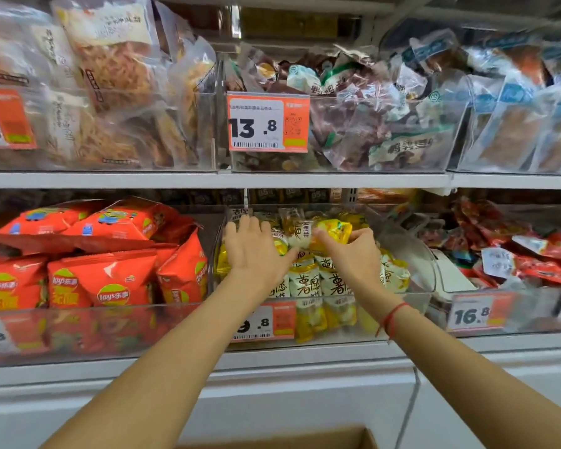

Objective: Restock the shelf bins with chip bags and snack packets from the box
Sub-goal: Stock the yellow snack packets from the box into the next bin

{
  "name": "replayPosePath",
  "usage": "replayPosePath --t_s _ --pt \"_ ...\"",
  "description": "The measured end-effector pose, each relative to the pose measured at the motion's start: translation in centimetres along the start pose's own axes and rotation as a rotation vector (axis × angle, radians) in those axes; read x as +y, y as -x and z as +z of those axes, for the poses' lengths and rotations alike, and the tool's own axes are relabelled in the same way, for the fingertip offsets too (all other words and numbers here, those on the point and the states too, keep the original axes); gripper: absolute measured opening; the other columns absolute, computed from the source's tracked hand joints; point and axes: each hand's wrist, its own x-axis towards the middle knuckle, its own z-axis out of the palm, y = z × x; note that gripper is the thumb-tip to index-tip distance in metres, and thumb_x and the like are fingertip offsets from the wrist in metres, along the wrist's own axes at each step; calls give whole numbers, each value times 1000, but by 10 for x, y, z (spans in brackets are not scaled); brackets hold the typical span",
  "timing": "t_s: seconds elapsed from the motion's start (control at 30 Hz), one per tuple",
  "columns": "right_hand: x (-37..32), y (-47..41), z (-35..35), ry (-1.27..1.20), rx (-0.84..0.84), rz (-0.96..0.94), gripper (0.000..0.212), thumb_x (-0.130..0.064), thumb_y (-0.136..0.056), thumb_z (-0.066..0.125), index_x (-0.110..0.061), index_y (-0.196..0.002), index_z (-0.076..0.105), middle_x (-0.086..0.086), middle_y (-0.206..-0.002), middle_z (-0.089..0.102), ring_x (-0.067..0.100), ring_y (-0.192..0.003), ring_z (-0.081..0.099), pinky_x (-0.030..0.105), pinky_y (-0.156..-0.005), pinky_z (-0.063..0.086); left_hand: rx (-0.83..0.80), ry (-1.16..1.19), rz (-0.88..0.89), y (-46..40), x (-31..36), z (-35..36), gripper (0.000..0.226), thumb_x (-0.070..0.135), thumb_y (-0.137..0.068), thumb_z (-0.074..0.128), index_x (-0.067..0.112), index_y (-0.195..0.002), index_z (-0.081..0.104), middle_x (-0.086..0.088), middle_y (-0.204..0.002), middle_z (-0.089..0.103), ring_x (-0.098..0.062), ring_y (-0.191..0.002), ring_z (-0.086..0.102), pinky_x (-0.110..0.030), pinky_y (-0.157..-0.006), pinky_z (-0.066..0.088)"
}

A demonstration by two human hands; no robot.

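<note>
Both my hands reach into the clear middle bin (408,306) on the lower shelf, which holds several yellow-and-white snack packets (314,280). My left hand (253,251) lies flat with straight fingers on the packets at the bin's left side. My right hand (353,251) pinches a yellow packet (332,233) at the top of the pile. A corner of the cardboard box (337,440) shows at the bottom edge, below my arms.
Red chip bags (110,270) fill the bin to the left, red packets (531,254) the bin to the right. The upper shelf carries clear bins of bagged snacks (353,118). Orange price tags (268,123) hang on the bin fronts.
</note>
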Motion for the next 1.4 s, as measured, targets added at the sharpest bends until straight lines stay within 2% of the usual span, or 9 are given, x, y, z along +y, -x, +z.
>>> replayPosePath --t_s 0.1,0.3,0.47,0.67,0.77,0.9,1.0,1.23,1.4 --pt "11 -10 -15 188 -66 -98 75 -57 -72 71 -15 -126 39 2 -105 58 25 -100 57 40 -82 50 0 202 75 8 -16 2 74 70 -89 23 18 -138 42 -6 -140 44 -24 -130 34 -40 -103 29" --pt "13 -11 -15 568 -212 -412 69 -43 -80 66 -27 -142 38 9 -140 36 29 -127 37 40 -102 38 -8 420 266 29 -52 9 61 54 -91 48 30 -144 33 6 -145 41 -13 -136 30 -34 -106 29" --pt "7 -4 -4 708 -306 -622 71 -21 -76 71 -32 -139 42 5 -137 42 27 -120 45 37 -93 47 91 332 354 23 -53 14 56 50 -93 48 40 -145 28 11 -147 36 -13 -134 32 -33 -103 33" --pt "-9 0 0 407 15 -455 61 -51 -74 73 -22 -126 60 3 -112 69 21 -100 64 31 -78 50 170 305 264 20 -46 25 52 53 -92 46 38 -141 37 10 -140 44 -14 -130 33 -32 -101 30" --pt "-4 5 22 576 -111 -424 52 -60 -86 50 -15 -107 66 10 -98 69 29 -103 59 34 -76 47 172 323 260 21 -42 27 52 50 -92 48 38 -142 36 10 -140 43 -15 -130 31 -32 -104 28" --pt "18 3 20 674 -216 -467 57 -46 -100 27 -13 -145 33 14 -140 47 31 -131 39 42 -106 32 145 378 309 21 -51 24 53 45 -96 45 35 -145 31 8 -147 37 -14 -136 28 -30 -105 31" --pt "24 2 11 635 -210 -659 51 -39 -102 26 -27 -150 19 7 -154 28 24 -140 28 40 -113 24 182 347 333 26 -55 23 51 41 -99 39 34 -148 25 6 -153 29 -13 -140 25 -28 -109 28" --pt "16 -1 23 645 -405 -642 43 -30 -103 24 -26 -145 32 2 -152 32 21 -138 32 34 -108 27 189 248 364 25 -55 22 48 42 -99 39 35 -145 29 8 -146 41 -12 -136 32 -27 -98 39" --pt "8 7 23 590 -200 -723 42 -29 -101 34 -18 -142 39 5 -147 40 23 -133 39 39 -109 31 132 334 320 28 -53 10 53 42 -98 40 30 -147 25 4 -154 28 -16 -142 22 -32 -109 29"
